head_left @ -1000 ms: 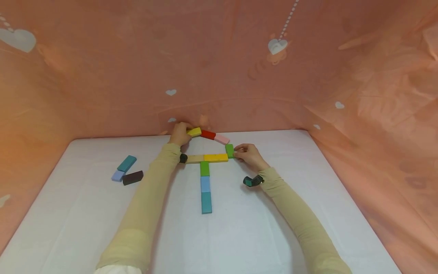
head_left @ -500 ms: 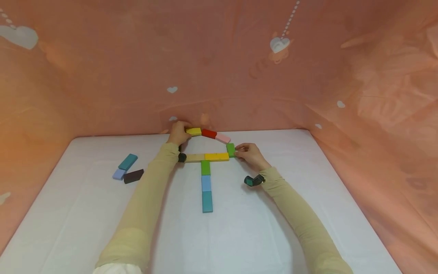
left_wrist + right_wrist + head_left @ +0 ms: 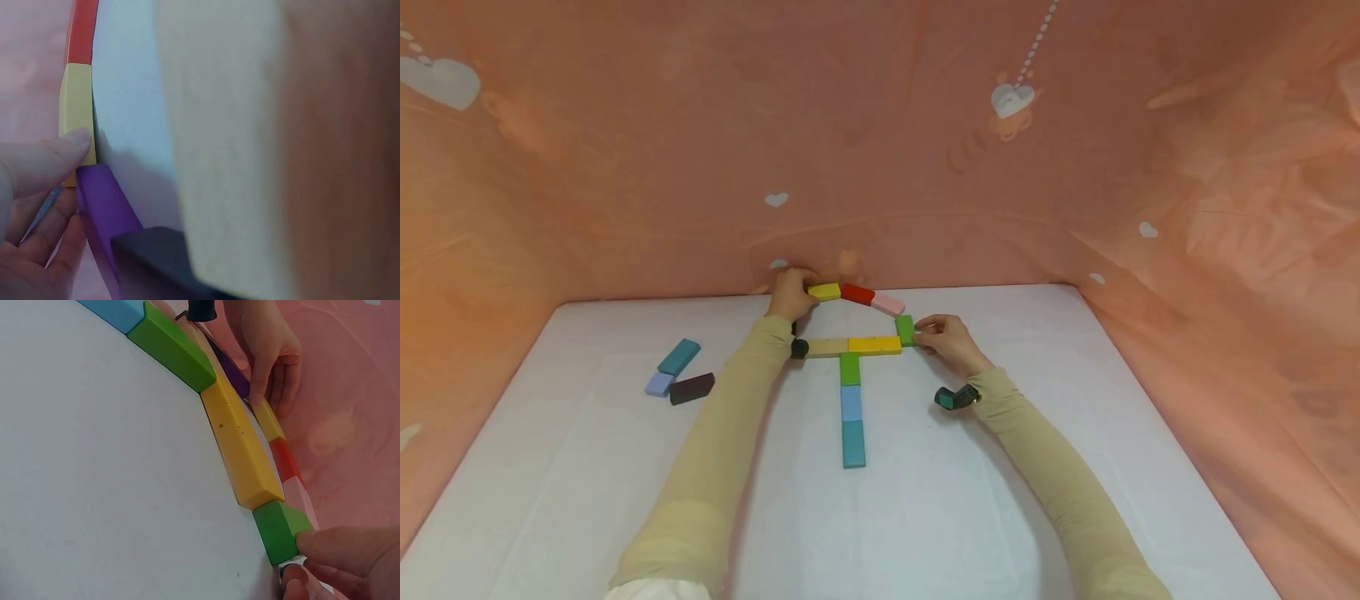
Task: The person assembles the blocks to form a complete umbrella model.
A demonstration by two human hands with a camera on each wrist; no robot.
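My left hand [image 3: 792, 294] pinches a small yellow block [image 3: 825, 292] at the far edge of the white table, its thumb on top. A purple block [image 3: 103, 206] touches that block's end, and a black block [image 3: 153, 253] follows it. On the right, my right hand [image 3: 951, 340] pinches the outer side of a green block [image 3: 905, 330] with thumb and fingertips. Between the two hands, a red block [image 3: 857, 294] and a pink block [image 3: 888, 304] continue the arc. Along its base lie a beige block [image 3: 827, 347] and an orange-yellow block [image 3: 875, 345].
Below the base, a second green block [image 3: 850, 368], a light blue block [image 3: 851, 402] and a teal block [image 3: 853, 443] form a column. Loose at the left are another teal block [image 3: 679, 357], a lilac block [image 3: 659, 384] and a dark block [image 3: 692, 388]. Pink cloth [image 3: 880, 167] hangs behind.
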